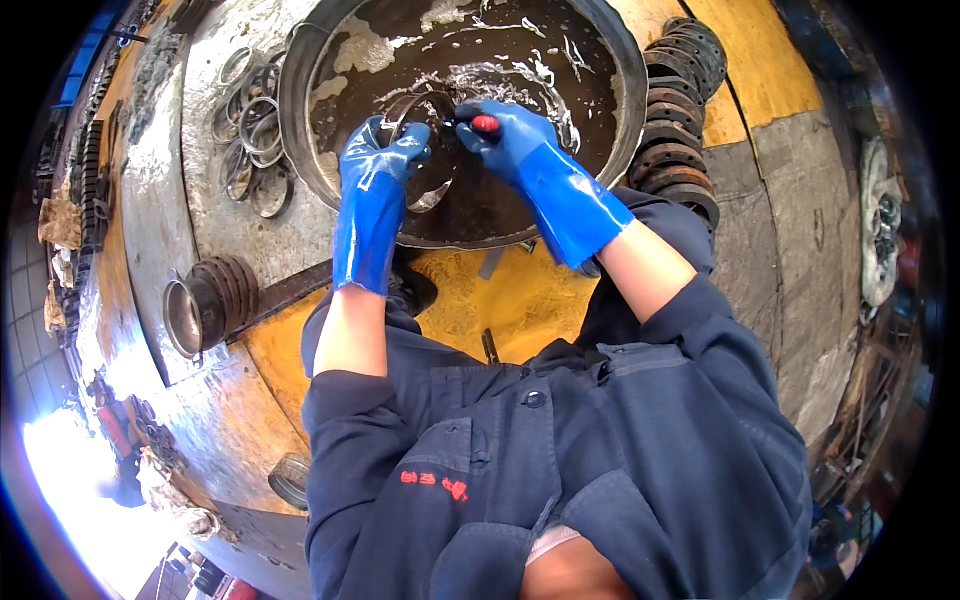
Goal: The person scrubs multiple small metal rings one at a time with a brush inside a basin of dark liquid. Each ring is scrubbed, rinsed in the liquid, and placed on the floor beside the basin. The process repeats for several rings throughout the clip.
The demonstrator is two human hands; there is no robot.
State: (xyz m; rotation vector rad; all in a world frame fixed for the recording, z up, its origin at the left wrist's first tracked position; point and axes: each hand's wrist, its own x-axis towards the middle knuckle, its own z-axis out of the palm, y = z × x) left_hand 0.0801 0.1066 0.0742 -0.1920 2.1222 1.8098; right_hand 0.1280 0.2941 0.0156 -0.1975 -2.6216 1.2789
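Note:
Both my hands wear blue rubber gloves and work over a large round metal basin (293,100) of dark liquid with light foam on top. My left hand (383,156) is closed around the edge of a metal ring (403,104), which is held tilted above the liquid. Close by on the right, my right hand (510,132) grips a red-handled tool (486,124). The working end of that tool is dark and lies near the ring; its kind cannot be made out.
Left of the basin lies a loose heap of thin metal rings (262,130). A row of thicker rings (232,288) rests nearer me on the left, with a single ring (290,480) below it. Dark and rusty discs (672,130) are stacked along the basin's right side.

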